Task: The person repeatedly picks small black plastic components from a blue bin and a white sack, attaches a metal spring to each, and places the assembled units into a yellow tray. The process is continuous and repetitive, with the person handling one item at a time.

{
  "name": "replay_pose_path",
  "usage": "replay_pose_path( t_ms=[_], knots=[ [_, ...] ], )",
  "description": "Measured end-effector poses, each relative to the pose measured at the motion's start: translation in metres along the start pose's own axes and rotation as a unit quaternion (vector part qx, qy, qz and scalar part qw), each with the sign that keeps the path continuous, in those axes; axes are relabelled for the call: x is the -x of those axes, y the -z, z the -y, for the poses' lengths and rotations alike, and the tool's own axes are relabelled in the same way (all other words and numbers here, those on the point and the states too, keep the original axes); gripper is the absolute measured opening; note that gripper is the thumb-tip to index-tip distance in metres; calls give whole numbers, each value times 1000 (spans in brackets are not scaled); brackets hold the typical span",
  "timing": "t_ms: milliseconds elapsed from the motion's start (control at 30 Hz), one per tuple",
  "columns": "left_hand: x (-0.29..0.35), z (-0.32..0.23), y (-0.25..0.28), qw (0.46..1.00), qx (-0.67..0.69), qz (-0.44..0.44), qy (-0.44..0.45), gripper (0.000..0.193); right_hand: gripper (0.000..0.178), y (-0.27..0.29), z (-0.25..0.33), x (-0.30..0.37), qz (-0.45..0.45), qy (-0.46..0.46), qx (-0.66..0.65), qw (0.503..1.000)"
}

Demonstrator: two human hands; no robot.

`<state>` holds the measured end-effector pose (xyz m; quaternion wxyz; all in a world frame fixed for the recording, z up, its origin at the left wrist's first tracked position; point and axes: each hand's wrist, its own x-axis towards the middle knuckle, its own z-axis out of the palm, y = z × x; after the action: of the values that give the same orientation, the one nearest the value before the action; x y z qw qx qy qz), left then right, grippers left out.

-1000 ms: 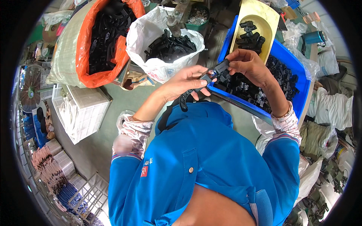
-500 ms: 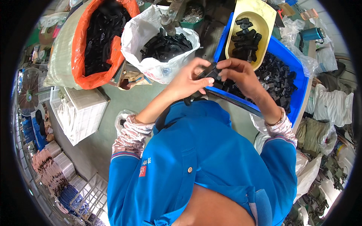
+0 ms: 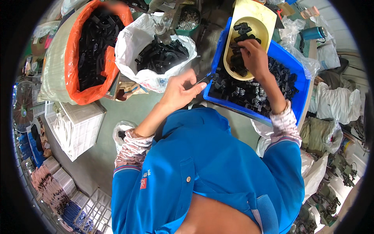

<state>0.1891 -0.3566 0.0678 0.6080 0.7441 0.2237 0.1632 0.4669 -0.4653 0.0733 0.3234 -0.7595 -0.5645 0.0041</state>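
Observation:
My left hand (image 3: 180,90) pinches a small black plastic part (image 3: 208,78) by its thin end, just left of the blue bin (image 3: 299,102). The bin holds several black plastic parts (image 3: 249,93). My right hand (image 3: 254,54) reaches into the yellow scoop-shaped tray (image 3: 265,17) that rests on the bin, with its fingers down among the black pieces (image 3: 241,28) there. Whether the fingers have closed on a piece is hidden. My blue shirt fills the lower middle of the view.
A white bag (image 3: 132,43) of black parts stands at centre top, an orange-lined sack (image 3: 70,54) of black parts to its left. A white crate (image 3: 80,128) sits on the floor at left. Crumpled bags and cloth (image 3: 331,105) lie at right, near a teal cup (image 3: 313,33).
My hands were together on one black part over the bin's edge. They have separated: the right hand went up into the yellow tray, the left stays holding the part.

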Motion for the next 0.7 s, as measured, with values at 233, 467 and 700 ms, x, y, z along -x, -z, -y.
replay_pose_path(
  t_ms=[233, 467, 700],
  knots=[
    [-8, -1, 18, 993, 107, -42, 1, 23, 31, -8, -38, -31, 122, 140, 242, 952],
    [-28, 0, 44, 984, 169, -23, 54, 23, 30, -4, -24, -26, 148, 73, 167, 972],
    [-38, -1, 63, 995, 87, 7, 56, 26, 31, 0, -10, -14, 67, -87, 117, 987]
  ],
)
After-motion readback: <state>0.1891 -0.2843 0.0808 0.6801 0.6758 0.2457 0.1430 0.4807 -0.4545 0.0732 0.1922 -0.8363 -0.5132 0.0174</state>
